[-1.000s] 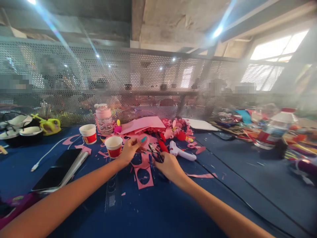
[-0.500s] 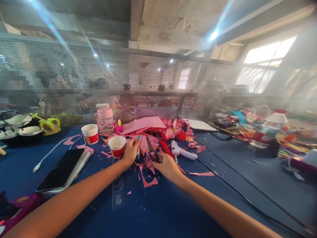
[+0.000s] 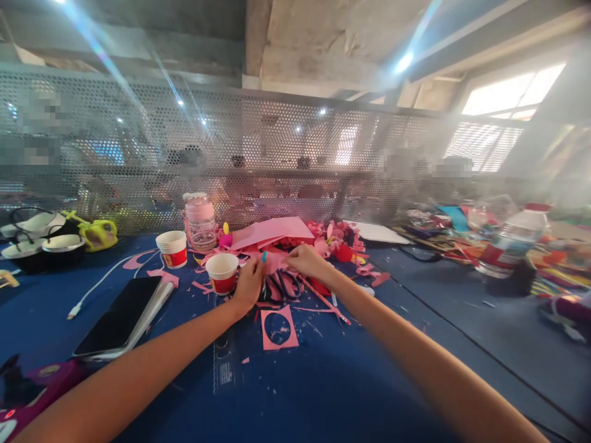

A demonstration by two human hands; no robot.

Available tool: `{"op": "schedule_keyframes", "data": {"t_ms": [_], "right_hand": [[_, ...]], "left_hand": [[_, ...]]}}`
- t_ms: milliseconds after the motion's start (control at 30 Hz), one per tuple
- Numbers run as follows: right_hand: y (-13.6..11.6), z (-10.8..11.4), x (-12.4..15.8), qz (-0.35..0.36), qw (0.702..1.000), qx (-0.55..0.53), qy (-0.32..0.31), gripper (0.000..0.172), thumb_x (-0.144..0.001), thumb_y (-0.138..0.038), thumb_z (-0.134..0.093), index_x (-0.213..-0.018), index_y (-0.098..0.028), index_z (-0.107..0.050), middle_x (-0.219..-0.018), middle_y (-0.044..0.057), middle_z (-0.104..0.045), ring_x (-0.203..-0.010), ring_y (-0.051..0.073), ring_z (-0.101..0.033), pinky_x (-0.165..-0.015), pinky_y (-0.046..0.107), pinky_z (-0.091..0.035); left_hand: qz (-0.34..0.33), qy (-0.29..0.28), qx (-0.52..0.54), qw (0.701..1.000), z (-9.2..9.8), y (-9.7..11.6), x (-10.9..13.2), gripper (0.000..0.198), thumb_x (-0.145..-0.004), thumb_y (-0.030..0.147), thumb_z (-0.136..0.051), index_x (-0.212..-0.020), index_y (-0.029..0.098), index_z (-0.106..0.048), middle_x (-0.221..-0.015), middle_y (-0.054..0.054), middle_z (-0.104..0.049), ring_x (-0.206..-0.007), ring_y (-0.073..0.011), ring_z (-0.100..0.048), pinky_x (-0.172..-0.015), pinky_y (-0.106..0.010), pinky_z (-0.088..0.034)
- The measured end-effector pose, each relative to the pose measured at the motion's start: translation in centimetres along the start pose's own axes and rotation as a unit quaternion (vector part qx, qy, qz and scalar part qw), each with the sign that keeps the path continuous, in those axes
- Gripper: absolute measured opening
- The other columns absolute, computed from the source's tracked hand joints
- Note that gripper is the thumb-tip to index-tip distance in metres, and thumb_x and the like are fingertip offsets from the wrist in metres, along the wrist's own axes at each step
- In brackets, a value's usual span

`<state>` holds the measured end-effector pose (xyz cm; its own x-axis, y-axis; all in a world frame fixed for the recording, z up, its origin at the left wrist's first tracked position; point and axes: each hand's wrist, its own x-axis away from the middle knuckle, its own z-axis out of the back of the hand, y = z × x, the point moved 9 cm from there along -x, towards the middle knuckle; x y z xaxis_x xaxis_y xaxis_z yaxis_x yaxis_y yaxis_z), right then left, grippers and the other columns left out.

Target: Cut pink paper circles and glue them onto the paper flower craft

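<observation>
Just right of the near red-and-white paper cup [image 3: 222, 280], the left hand [image 3: 249, 284] and right hand [image 3: 310, 263] hold their fingers narrow at a pink paper piece [image 3: 276, 261]; whether either grips it I cannot tell. Dark-looped scissors [image 3: 279, 287] lie right of the cup, and a pink square with a round hole [image 3: 266, 344] lies nearer and rightward of it. Around the cup, scraps litter the blue tabletop [image 3: 332, 394]. Well beyond it stands a perforated screen [image 3: 286, 135], under a concrete ceiling [image 3: 318, 43].

No legible text; bottle label [image 3: 499, 251] blurred, cup print [image 3: 175, 258] unreadable
</observation>
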<state>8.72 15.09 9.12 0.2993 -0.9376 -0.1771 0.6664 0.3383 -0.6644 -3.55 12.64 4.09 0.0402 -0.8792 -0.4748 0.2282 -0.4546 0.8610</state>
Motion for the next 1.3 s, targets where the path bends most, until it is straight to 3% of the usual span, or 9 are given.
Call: {"op": "schedule_keyframes", "data": {"t_ms": [100,233,400,533,700,833,967,1167,1300], "right_hand": [[0.9,3.9,0.1,0.003,0.994,0.05,0.092,0.018,-0.07,-0.018,-0.05,-0.059,-0.014,-0.063,-0.051,0.002,-0.061,-0.055,0.015,-0.058,-0.052,0.022,-0.04],[1.6,9.1,0.9,0.011,0.977,0.116,0.178,0.019,-0.072,-0.02,-0.051,-0.079,-0.013,-0.067,-0.079,0.009,-0.069,-0.076,0.02,-0.063,-0.068,0.027,-0.044],[2.8,12.5,-1.0,0.024,0.972,0.167,0.165,0.02,-0.064,-0.019,-0.06,-0.082,-0.012,-0.065,-0.092,0.012,-0.068,-0.09,0.024,-0.06,-0.078,0.032,-0.042],[3.4,11.0,-2.6,0.04,0.984,0.154,0.08,0.02,-0.067,-0.026,-0.061,-0.081,-0.012,-0.064,-0.08,0.007,-0.068,-0.07,0.017,-0.061,-0.061,0.026,-0.044],[2.3,7.5,-1.7,0.074,0.985,0.145,-0.063,0.024,-0.063,-0.038,-0.067,-0.066,-0.015,-0.061,-0.061,0.002,-0.063,-0.055,0.013,-0.054,-0.049,0.023,-0.038],[2.3,4.3,-0.8,0.075,0.959,0.195,-0.191,0.029,-0.063,-0.043,-0.068,-0.063,-0.016,-0.057,-0.06,0.003,-0.06,-0.056,0.013,-0.052,-0.05,0.024,-0.036],[2.5,1.3,-0.6,0.087,0.938,0.252,-0.222,0.034,-0.059,-0.045,-0.07,-0.071,-0.016,-0.059,-0.071,0.004,-0.062,-0.064,0.016,-0.055,-0.053,0.025,-0.037],[1.5,-3.7,1.1,0.117,0.916,0.267,-0.276,0.072,-0.047,-0.051,-0.074,-0.103,-0.012,-0.055,-0.104,0.013,-0.059,-0.093,0.03,-0.055,-0.073,0.034,-0.044],[1.0,-4.1,1.4,0.13,0.914,0.26,-0.282,0.064,-0.05,-0.044,-0.074,-0.102,-0.011,-0.054,-0.105,0.014,-0.057,-0.094,0.03,-0.054,-0.074,0.035,-0.044]], "left_hand": [[-0.045,-0.068,-0.037,0.996,-1.4,1.3,0.5,0.035,-0.088,0.046,-0.038,-0.068,0.018,-0.041,-0.049,0.007,-0.035,-0.044,-0.0082,-0.032,-0.046,-0.022,-0.022],[-0.102,-0.153,-0.068,0.981,-3.1,2.9,1.5,0.031,-0.086,0.036,-0.046,-0.062,0.017,-0.042,-0.05,0.006,-0.036,-0.047,-0.0091,-0.035,-0.05,-0.024,-0.02],[-0.117,-0.194,-0.065,0.972,-3.9,3.7,2.3,0.022,-0.083,0.028,-0.051,-0.064,0.017,-0.049,-0.048,0.007,-0.035,-0.043,-0.0083,-0.031,-0.05,-0.025,-0.018],[-0.086,-0.153,-0.027,0.984,-3.2,3.2,1.8,0.028,-0.081,0.036,-0.054,-0.061,0.017,-0.048,-0.047,0.007,-0.037,-0.044,-0.0079,-0.033,-0.048,-0.023,-0.021],[0.013,-0.021,0.064,0.998,-0.9,0.0,0.3,0.04,-0.08,0.055,-0.044,-0.065,0.019,-0.042,-0.042,0.009,-0.034,-0.033,-0.0059,-0.029,-0.036,-0.018,-0.022],[0.081,0.069,0.118,0.987,0.7,-2.8,-0.4,0.043,-0.073,0.06,-0.047,-0.061,0.02,-0.035,-0.039,0.011,-0.03,-0.029,-0.0049,-0.028,-0.031,-0.017,-0.023],[0.101,0.125,0.132,0.978,1.8,-4.0,-0.5,0.039,-0.072,0.055,-0.05,-0.062,0.02,-0.036,-0.039,0.01,-0.033,-0.03,-0.0051,-0.032,-0.031,-0.016,-0.025],[0.027,0.126,0.094,0.987,2.0,-2.3,-0.9,0.04,-0.083,0.054,-0.032,-0.06,0.021,-0.03,-0.038,0.009,-0.028,-0.028,-0.0058,-0.026,-0.031,-0.018,-0.023],[-0.08,0.037,0.036,0.995,0.4,1.5,0.7,0.039,-0.087,0.05,-0.033,-0.065,0.02,-0.042,-0.042,0.006,-0.037,-0.033,-0.0074,-0.032,-0.035,-0.02,-0.025]]}}
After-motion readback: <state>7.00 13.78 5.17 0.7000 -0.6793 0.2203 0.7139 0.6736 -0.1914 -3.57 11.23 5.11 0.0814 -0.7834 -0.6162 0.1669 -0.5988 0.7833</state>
